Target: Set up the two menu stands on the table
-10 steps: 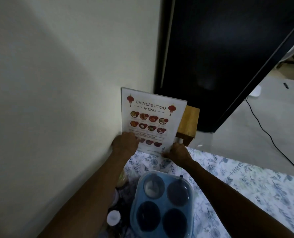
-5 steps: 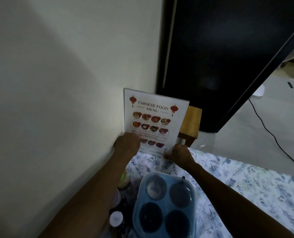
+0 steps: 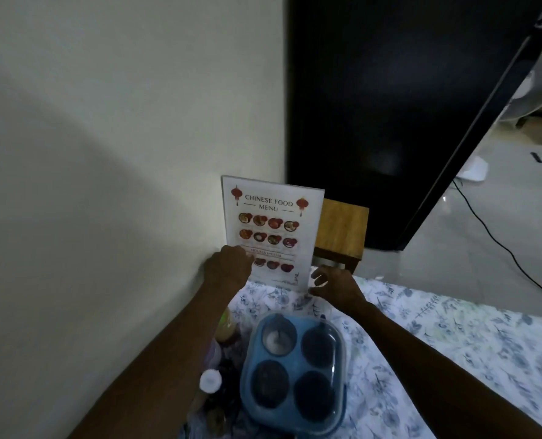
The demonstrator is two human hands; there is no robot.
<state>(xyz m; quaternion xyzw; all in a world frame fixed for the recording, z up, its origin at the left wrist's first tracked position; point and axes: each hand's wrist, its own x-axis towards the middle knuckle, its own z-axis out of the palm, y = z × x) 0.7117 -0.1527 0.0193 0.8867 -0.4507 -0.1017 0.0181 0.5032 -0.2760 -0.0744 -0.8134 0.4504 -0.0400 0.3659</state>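
Note:
A clear menu stand (image 3: 271,229) holding a white "Chinese Food Menu" sheet stands upright at the far corner of the table, close to the cream wall. My left hand (image 3: 228,270) grips its lower left edge. My right hand (image 3: 333,286) hovers just off the lower right corner, fingers spread and holding nothing. Only this one menu stand is in view.
The table carries a blue floral cloth (image 3: 453,337). A blue four-compartment container (image 3: 295,372) sits near me, with small bottles (image 3: 211,380) beside the wall. Beyond the table are a wooden stool (image 3: 342,229), a dark panel (image 3: 406,106) and a black cable (image 3: 501,242).
My right hand has let go of the menu stand's lower right corner and opened. The left hand still holds the left edge, and the stand remains upright.

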